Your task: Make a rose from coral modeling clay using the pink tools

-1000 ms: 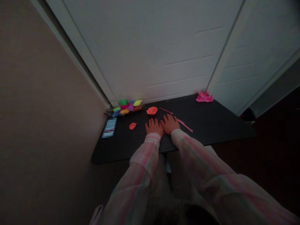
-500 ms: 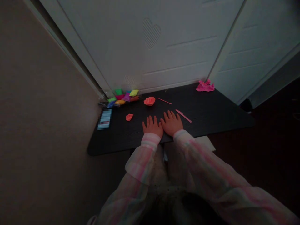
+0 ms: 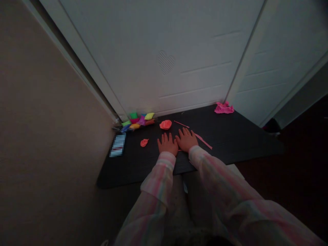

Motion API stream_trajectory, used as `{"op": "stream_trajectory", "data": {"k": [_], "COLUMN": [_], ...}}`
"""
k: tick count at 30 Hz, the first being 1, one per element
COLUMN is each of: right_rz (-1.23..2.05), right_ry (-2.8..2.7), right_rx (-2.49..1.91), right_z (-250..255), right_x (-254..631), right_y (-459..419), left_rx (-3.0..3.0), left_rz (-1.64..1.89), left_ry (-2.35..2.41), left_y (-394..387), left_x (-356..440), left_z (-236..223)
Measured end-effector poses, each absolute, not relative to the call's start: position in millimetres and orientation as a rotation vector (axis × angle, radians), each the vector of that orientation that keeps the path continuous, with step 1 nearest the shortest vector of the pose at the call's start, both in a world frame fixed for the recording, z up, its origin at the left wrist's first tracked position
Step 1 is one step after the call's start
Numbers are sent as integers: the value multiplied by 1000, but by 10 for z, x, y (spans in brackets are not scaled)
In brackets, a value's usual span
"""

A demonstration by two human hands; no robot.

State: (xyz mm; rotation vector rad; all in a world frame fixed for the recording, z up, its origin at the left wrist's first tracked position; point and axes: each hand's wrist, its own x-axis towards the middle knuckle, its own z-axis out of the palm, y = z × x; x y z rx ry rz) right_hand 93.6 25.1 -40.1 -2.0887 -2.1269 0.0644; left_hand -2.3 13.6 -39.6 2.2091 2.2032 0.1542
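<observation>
My left hand (image 3: 167, 144) lies flat on the black table (image 3: 133, 167), palm down with the fingers spread. Beside it my right hand (image 3: 186, 139) rests the same way, the thumbs close together. A bit of coral-coloured strand (image 3: 180, 150) shows between the two palms; the rest of it is hidden under them. Just beyond my fingers sits a cupped coral clay piece (image 3: 165, 124), and a smaller coral clay piece (image 3: 144, 142) lies left of my left hand. Near my right fingers are a thin pink stick (image 3: 181, 124) and a flat pink knife-shaped tool (image 3: 203, 140).
Several colourful packets (image 3: 138, 121) lie at the back left, with a blurred pale-blue item (image 3: 118, 145) in front. Crumpled bright pink material (image 3: 224, 108) is at the back right. A white panelled door (image 3: 194, 82) stands right behind the table.
Both hands have slid forward on the table, closer to the cupped coral piece. The coral strand now shows between the palms. The camera view has tilted up slightly.
</observation>
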Motion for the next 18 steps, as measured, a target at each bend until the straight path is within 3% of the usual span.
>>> {"op": "stream_trajectory", "data": {"k": [9,13,18], "right_rz": [81,11,145], "right_ry": [-2064,-1868,-1872], "right_rx": [-1983,-1738,-1785], "right_z": [-346,-142,-98], "right_x": [959,1338,1927], "right_y": [68,42,-162], "left_rx": [2201,2260,2339], "left_rz": [201,544,584], "left_ry": [2191,2227,1853], "left_y": [-89,-177,-252], "left_x": [-29,-189,-653], "left_z": [-316,-53,66]}}
